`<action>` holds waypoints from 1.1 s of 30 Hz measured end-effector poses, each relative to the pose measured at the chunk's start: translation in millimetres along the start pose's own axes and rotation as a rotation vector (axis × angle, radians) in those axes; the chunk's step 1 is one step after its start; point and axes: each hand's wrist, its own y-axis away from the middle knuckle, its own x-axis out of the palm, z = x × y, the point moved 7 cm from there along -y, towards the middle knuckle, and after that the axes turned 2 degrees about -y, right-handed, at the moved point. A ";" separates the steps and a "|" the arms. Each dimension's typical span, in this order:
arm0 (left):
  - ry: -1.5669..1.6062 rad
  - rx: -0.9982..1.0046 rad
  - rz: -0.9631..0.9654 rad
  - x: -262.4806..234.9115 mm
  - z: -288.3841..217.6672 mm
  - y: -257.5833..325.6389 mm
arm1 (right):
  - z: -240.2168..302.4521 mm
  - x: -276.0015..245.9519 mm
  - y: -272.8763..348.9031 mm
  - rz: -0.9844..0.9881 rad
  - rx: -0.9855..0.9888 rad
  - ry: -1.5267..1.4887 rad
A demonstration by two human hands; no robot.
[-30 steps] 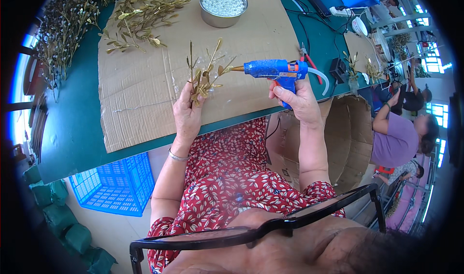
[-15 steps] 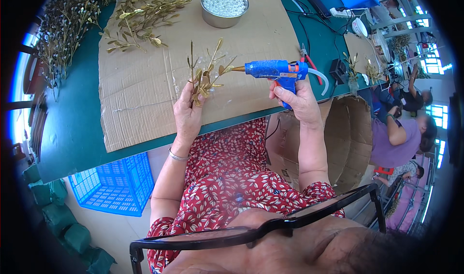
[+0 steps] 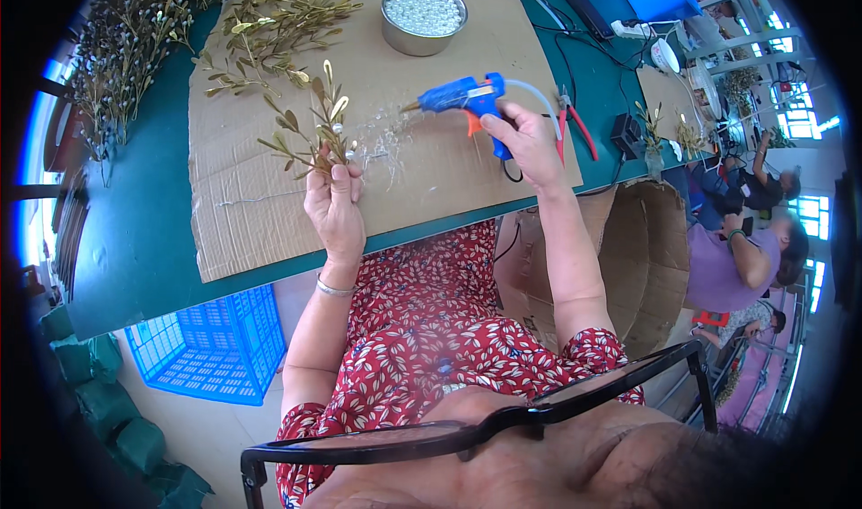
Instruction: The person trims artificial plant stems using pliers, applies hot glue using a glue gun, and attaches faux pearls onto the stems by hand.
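Far to the left of the left hand [image 3: 335, 211], dark, leafy stems with small pale berries [image 3: 126, 69] are lying heaped on a green tabletop [image 3: 126, 249]. Lower down, a blue slatted plastic crate [image 3: 211, 358] is standing on the floor, nearer to that hand. A flat sheet of brown corrugated cardboard [image 3: 260, 231] is covering the table beyond both hands, and a thin, pale, twisted wire [image 3: 260, 198] is lying on it just left of the left hand. Farther off, beyond that hand and to its left, loose gold-leaved branches [image 3: 283, 35] are spreading over the cardboard.

The left hand is pinching the lower end of a gold-leaved sprig [image 3: 325, 114], thumb and fingers pressed together around it; the sprig is rising above the fingertips, with small white beads [image 3: 338, 128] showing among its leaves. Just right of it, clear glue strands [image 3: 392, 143] are clinging to the cardboard. Beyond and between the hands, a round silver metal bowl [image 3: 415, 42] is holding white pearl beads [image 3: 425, 11].

The right hand [image 3: 532, 145] is gripping the handle of a blue glue gun with an orange trigger [image 3: 456, 96], its nozzle pointing left toward the sprig but staying apart from it. Red-handled pliers [image 3: 582, 134] are lying just right of the right hand.
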 end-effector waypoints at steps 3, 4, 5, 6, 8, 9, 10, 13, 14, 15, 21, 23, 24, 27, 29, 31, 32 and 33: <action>-0.030 0.010 0.017 5.8 -2.2 0.7 | -7.0 10.1 -12.0 0.054 -0.017 0.276; -0.026 0.018 0.016 4.9 -2.3 1.0 | -7.8 11.6 -14.1 0.057 -0.025 0.279; -0.025 0.012 0.018 3.5 -0.6 1.8 | -9.9 14.5 -15.9 0.088 -0.005 0.341; -0.022 0.007 0.020 2.2 0.5 2.7 | -12.9 17.1 -17.7 0.117 0.013 0.405; -0.016 0.029 0.025 3.2 -1.3 3.9 | -16.7 12.4 -25.6 0.084 0.019 0.491; -0.037 0.007 0.023 2.7 -1.1 5.0 | -9.6 7.6 -31.1 0.020 -0.051 0.554; -0.057 -0.018 0.023 2.8 0.4 6.0 | 1.6 4.1 -34.9 -0.046 -0.118 0.616; -0.103 -0.016 0.033 6.2 -0.9 5.2 | 54.3 9.7 -73.1 -0.114 -0.400 0.570; -0.147 -0.016 0.038 7.4 -2.5 7.1 | 69.0 17.1 -89.4 -0.083 -0.425 0.648; -0.147 -0.009 0.046 8.4 -3.7 8.2 | 79.2 24.7 -107.7 -0.053 -0.450 0.725; -0.177 0.006 0.064 15.2 -4.0 11.4 | 70.0 55.5 -198.3 0.031 -0.537 1.097; -0.196 0.021 0.065 15.8 -4.1 11.2 | 56.4 59.4 -209.5 0.121 -0.392 1.233; -0.215 0.030 0.072 16.7 -4.1 10.7 | 54.2 59.5 -211.7 0.125 -0.394 1.234; -0.184 0.020 0.066 16.7 -5.3 10.8 | 49.7 62.1 -207.7 0.151 -0.442 1.136; -0.192 0.009 0.068 16.0 -6.2 10.7 | 59.8 61.4 -194.9 0.078 -0.506 1.032; -0.201 0.002 0.072 14.8 -5.3 10.9 | 57.6 58.8 -194.9 0.070 -0.507 1.015; -0.188 -0.015 0.073 14.1 -3.6 10.9 | 57.9 57.0 -195.0 0.060 -0.514 0.997; -0.175 -0.032 0.074 13.9 -2.2 11.3 | 57.1 55.1 -194.5 0.060 -0.513 0.996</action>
